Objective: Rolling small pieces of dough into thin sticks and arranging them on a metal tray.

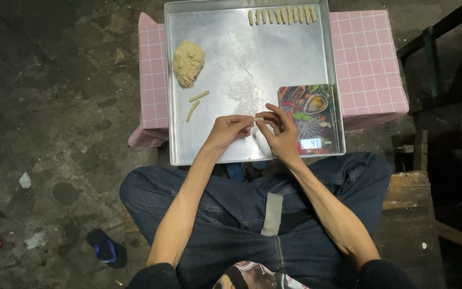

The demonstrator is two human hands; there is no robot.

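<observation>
- While the hands are being held together over the near part of the metal tray (220, 64), a small piece of dough (256, 119) is being pinched between the fingertips of both.
- That thin piece is being gripped at its left end by the left hand (226, 131), whose thumb and forefinger are being closed on it while the wrist is being kept over the tray's near edge.
- Its right end is being gripped by the right hand (280, 134), thumb and forefinger being pressed on it and the other fingers being curled loosely above.
- The piece is thus being kept between the two hands, just above the tray floor and just left of the kitchen scale (311, 115).
- The scale, a flat one with a picture of spices and a small lit display, is being carried in the tray's near right corner, beside the right hand.
- A dough lump (188, 62) is being left on the tray's left side, well apart from both hands.
- Two rolled dough sticks (195, 104) are being kept just below that lump, left of the left hand.
- A row of finished dough sticks (283, 15) is being kept along the tray's far edge.
- The tray is being supported by a pink checked cloth (367, 59) over a low stand.
</observation>
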